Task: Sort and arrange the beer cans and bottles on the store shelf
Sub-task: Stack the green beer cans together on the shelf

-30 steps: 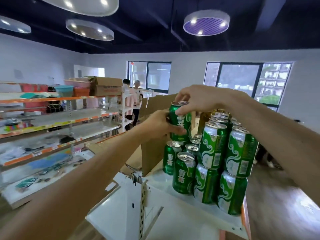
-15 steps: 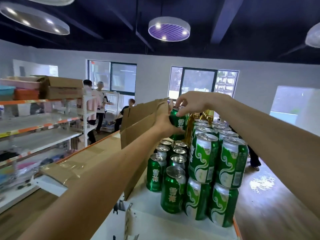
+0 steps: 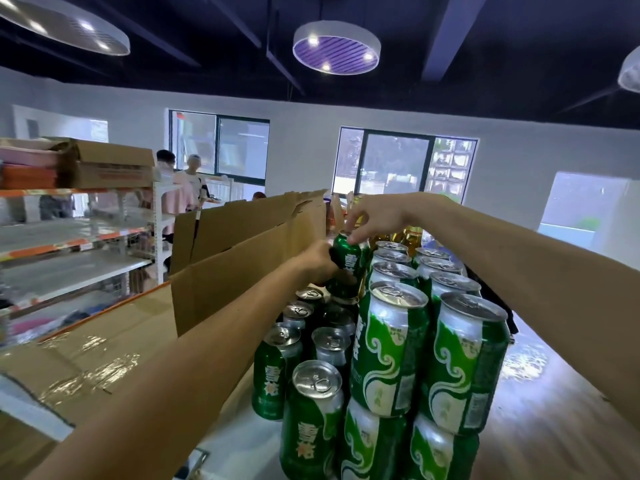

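Left hand [image 3: 318, 263] and right hand [image 3: 375, 216] around one green can [image 3: 350, 263] over white shelf [image 3: 242, 445], dark ceiling [image 3: 450, 46] overhead

Gold characters "雪花" down the dark green cans [image 3: 308, 427]; cardboard box [image 3: 110, 171] print illegible

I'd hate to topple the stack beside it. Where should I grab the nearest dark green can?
Probably round its upper body, from the left or above: the nearest dark green can stands upright, top and left side free, its right side crowded by the stacked light green cans.
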The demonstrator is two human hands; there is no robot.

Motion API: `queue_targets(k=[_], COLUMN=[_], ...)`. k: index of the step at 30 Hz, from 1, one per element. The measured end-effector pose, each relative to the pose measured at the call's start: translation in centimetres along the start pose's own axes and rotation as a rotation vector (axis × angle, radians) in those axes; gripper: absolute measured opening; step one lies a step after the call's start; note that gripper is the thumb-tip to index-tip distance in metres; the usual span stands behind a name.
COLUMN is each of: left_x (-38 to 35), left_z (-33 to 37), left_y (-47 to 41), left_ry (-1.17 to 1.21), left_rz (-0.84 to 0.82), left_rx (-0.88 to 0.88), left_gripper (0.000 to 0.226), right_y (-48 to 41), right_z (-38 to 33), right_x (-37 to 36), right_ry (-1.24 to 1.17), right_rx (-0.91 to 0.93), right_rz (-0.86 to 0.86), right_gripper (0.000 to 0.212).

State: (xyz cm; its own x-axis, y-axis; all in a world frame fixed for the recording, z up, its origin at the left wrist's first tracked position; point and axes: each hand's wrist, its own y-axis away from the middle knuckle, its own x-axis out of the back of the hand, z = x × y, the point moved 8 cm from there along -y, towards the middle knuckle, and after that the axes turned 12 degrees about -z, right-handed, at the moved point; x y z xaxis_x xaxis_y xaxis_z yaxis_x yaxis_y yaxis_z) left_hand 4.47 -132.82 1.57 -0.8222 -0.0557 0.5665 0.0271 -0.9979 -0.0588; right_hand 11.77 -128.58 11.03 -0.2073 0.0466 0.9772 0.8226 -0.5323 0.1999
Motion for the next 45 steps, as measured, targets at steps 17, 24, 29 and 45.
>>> queue_targets(k=[17,24,29,45], left_x=[-0.3,0.1,-0.2,1.0], left_z=[-1.4,-2.7,-3.4,-6.7], left_y=[-0.3,-0.7,-0.5,-0.9], left_ry=[0.091,0.031,-0.258,-0.37], left_rz=[-0.061,-0.046,-0.181,-0.048], left_rx=[-0.03,0.021,0.187,0.382], left_gripper=[0.024,0.059,0.074,0.047], right_y=[-0.8,-0.4,-0.3,-0.1], right_z=[0.4,0.0,0.0,0.2], right_x=[-0.1,-0.5,-0.6,-1.2], right_ry=[0.021,0.016,0.022,-0.01], right_rx=[-0.009,-0.022,-0.04,-0.029], right_rz=[-0.088,-0.084,-0.075,-0.06], right_gripper=[0.04,0.041,0.044,0.045])
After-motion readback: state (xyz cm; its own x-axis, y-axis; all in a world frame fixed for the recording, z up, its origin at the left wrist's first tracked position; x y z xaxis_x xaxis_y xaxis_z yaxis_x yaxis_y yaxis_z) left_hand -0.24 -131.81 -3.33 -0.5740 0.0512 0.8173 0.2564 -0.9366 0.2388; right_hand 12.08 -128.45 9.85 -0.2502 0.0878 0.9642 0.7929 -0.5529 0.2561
